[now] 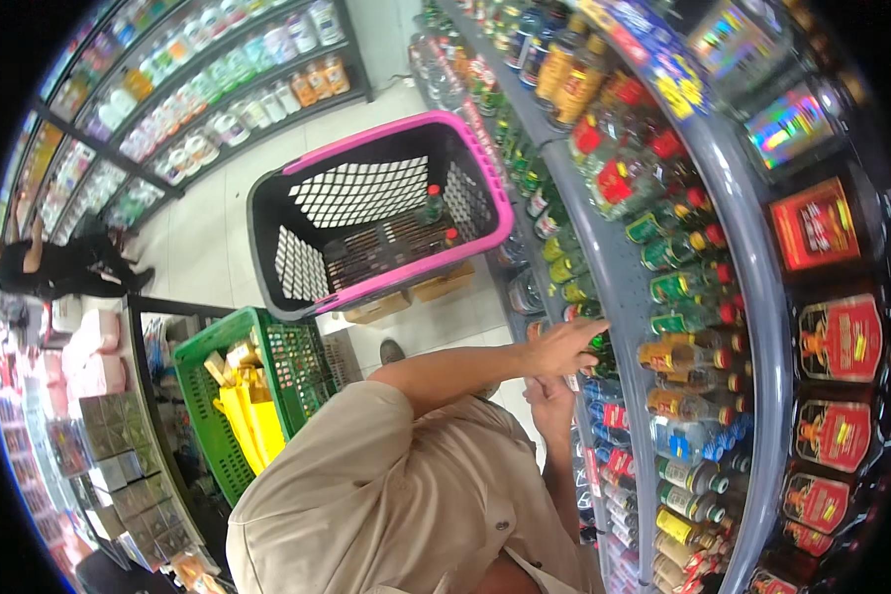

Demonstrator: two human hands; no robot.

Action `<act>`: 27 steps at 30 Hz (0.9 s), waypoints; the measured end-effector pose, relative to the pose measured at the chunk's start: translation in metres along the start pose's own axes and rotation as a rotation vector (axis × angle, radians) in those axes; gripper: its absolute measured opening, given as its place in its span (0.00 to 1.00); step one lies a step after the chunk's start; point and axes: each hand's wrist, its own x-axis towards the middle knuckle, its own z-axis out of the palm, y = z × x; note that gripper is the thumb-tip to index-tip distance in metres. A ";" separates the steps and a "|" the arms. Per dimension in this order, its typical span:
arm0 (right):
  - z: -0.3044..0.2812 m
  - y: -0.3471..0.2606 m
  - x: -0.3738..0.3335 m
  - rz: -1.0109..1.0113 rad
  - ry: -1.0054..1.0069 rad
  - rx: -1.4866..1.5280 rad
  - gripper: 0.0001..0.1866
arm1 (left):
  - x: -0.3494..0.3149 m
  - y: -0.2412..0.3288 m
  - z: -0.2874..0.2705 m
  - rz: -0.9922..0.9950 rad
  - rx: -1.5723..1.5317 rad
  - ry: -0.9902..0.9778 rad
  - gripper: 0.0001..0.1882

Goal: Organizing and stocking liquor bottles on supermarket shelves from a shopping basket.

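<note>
My left hand (566,345) reaches across to the shelving on the right, at the edge of a lower shelf. Its fingers are apart and partly stretched, close beside a green bottle (598,343); whether they touch it I cannot tell. Just below, my right hand (549,399) is held up with its fingers curled together. What it holds, if anything, is hidden. Above my hands on that shelf stand several yellow-green bottles (567,269). On the shelf above it, small green-labelled bottles (671,287) and amber bottles (688,358) stand in rows.
A black shopping basket with a pink rim (396,280) stands in the aisle. Left of me is a green crate (196,396) holding yellow packs (252,416). Boxed dark bottles (841,337) line the top shelf at right. A person in black (59,265) is at far left.
</note>
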 end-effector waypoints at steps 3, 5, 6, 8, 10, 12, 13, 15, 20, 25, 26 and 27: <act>0.043 -0.022 0.021 -0.007 -0.123 -0.170 0.10 | -0.051 -0.030 -0.050 0.020 0.128 0.156 0.30; 0.068 -0.041 0.037 0.044 -0.232 -0.109 0.10 | -0.095 -0.043 -0.096 -0.180 0.014 0.204 0.25; 0.077 -0.049 0.044 0.042 -0.314 0.003 0.10 | -0.119 -0.045 -0.115 -0.253 -0.084 0.304 0.23; 0.103 -0.060 0.066 0.033 -0.317 -0.134 0.09 | -0.143 -0.048 -0.151 -0.407 -0.028 0.417 0.20; 0.117 -0.070 0.096 0.033 -0.320 -0.163 0.11 | -0.166 -0.048 -0.183 -0.413 0.009 0.594 0.20; 0.127 -0.081 0.128 -0.061 -0.315 -0.182 0.12 | -0.186 -0.050 -0.216 -0.391 -0.047 0.716 0.20; 0.133 -0.087 0.143 0.006 -0.295 -0.042 0.13 | -0.195 -0.053 -0.232 -0.415 -0.083 0.753 0.20; 0.144 -0.097 0.175 0.125 -0.273 0.131 0.13 | -0.210 -0.061 -0.259 -0.417 -0.195 0.842 0.19; 0.182 -0.090 0.260 0.077 -0.290 -0.064 0.14 | -0.227 -0.089 -0.307 -0.591 -0.244 0.853 0.20; 0.232 -0.053 0.326 -0.007 -0.460 -0.537 0.20 | -0.220 -0.128 -0.328 -0.707 -0.104 0.739 0.21; 0.240 -0.047 0.334 -0.007 -0.524 -0.694 0.21 | -0.218 -0.134 -0.328 -0.717 -0.106 0.746 0.21; 0.250 -0.043 0.343 -0.014 -0.577 -0.869 0.23 | -0.214 -0.140 -0.327 -0.750 -0.087 0.754 0.21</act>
